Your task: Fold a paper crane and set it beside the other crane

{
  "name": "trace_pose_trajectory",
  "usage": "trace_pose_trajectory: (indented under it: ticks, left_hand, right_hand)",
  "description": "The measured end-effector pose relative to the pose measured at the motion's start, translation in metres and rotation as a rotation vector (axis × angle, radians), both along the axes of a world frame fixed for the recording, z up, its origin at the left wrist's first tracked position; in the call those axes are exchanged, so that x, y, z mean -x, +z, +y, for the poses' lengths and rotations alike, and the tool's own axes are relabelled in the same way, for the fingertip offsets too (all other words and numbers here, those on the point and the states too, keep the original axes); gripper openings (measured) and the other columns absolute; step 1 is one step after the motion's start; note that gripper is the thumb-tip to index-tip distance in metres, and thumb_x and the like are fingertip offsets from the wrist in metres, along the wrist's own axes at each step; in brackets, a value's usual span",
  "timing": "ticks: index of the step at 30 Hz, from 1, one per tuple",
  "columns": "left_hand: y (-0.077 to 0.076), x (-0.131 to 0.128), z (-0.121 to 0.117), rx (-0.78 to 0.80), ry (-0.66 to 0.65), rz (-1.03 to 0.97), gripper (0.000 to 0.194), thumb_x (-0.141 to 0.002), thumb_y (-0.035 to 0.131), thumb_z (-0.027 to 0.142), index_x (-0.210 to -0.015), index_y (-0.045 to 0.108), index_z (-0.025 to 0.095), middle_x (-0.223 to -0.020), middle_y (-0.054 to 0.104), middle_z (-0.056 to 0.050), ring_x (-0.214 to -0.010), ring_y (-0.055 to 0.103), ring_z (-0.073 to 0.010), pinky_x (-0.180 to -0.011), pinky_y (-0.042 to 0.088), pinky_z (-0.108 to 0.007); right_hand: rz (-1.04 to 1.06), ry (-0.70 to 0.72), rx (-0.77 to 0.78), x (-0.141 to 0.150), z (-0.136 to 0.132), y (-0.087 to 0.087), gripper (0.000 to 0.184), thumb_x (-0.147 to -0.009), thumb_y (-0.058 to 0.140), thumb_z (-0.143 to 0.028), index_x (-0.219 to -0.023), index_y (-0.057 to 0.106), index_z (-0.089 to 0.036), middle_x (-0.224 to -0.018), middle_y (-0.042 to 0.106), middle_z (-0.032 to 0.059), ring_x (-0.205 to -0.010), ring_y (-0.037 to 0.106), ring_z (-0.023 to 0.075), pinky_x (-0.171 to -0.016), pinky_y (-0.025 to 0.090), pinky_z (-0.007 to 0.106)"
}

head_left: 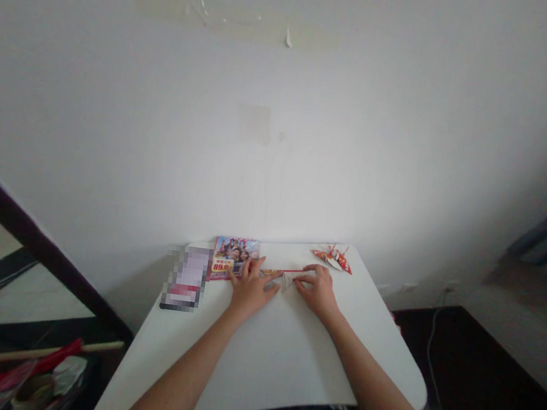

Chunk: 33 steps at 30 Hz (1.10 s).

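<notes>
My left hand (252, 289) lies with its fingers spread, some over the edge of a colourful printed leaflet (224, 251), the others at a small folded paper (286, 283). That paper looks whitish with faint print and has a red strip along its far edge. From the other side, my right hand (317, 290) has its thumb and index finger pinched at the paper's right part. Both hands rest on the white table (279, 354), and part of the paper is hidden under the fingers. Beyond my right hand sits a red and white folded paper crane (334, 258).
A blurred-out phone (187, 279) lies at the table's left edge. The table's far edge meets a white wall (279, 165). At lower left stand a dark-framed mirror (47, 242) and a bin (48, 387). A cable (432, 340) hangs at right.
</notes>
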State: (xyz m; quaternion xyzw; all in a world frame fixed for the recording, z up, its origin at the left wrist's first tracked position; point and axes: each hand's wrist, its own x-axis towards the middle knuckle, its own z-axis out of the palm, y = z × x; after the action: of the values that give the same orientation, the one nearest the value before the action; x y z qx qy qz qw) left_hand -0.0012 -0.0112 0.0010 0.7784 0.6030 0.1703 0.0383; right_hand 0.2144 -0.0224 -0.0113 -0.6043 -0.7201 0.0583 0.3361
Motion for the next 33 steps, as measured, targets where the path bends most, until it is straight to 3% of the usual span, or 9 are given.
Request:
trace_pose_trajectory:
  ticks: [4,15,27,33]
  left_hand:
    - [0.002,0.0,-0.001,0.02,0.007,0.005,0.039,-0.087,0.058,0.06,-0.126,0.06,0.06,-0.161,0.036,0.003,-0.149,0.023,-0.0402,-0.109,0.007,-0.083]
    - [0.004,-0.002,0.004,0.081,0.033,-0.004,0.042,-0.084,0.062,0.057,-0.126,0.06,0.06,-0.163,0.033,0.005,-0.151,0.019,-0.0401,-0.109,0.008,-0.082]
    - [0.003,-0.002,0.001,0.046,0.015,-0.03,0.044,-0.084,0.064,0.053,-0.128,0.06,0.057,-0.161,0.037,0.003,-0.149,0.021,-0.04,-0.11,0.008,-0.081]
    - [-0.001,-0.002,0.003,0.002,0.041,-0.02,0.05,-0.084,0.063,0.055,-0.133,0.061,0.045,-0.159,0.039,-0.003,-0.147,0.026,-0.0376,-0.112,0.01,-0.079]
  right_hand:
    - [-0.02,0.007,0.009,0.003,-0.003,0.002,0.012,-0.086,0.071,-0.033,-0.091,0.081,-0.035,-0.119,0.063,0.0071,-0.116,0.05,0.0276,-0.104,0.038,0.046]
    - [-0.047,-0.242,0.012,0.004,0.004,0.003,0.018,-0.09,0.064,-0.033,-0.095,0.081,-0.03,-0.118,0.06,0.0097,-0.119,0.048,0.0271,-0.1,0.044,0.039]
    - [-0.044,-0.269,-0.04,0.001,0.008,-0.002,0.023,-0.092,0.058,-0.031,-0.096,0.081,-0.027,-0.119,0.056,0.0131,-0.116,0.05,0.0293,-0.099,0.045,0.043]
    - [-0.023,-0.241,-0.033,-0.003,0.01,-0.006,0.025,-0.094,0.057,-0.036,-0.1,0.079,-0.026,-0.119,0.057,0.0127,-0.118,0.051,0.0284,-0.102,0.045,0.044]
